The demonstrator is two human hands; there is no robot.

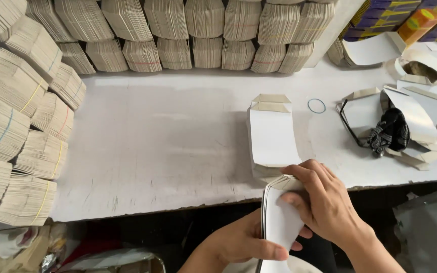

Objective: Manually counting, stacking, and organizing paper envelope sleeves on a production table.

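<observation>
I see my left hand (246, 242) and right hand (322, 202) both clamped on a thin sheaf of flat white card blanks (280, 220), just short of a similar white stack (271, 136).

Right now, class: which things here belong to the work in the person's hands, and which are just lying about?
In use:
- left hand and right hand gripping a bunch of white card blanks
- pile of blanks on the table

Lying about:
- blue rubber band
- black cloth
- banded bundles
- coloured boxes
</observation>
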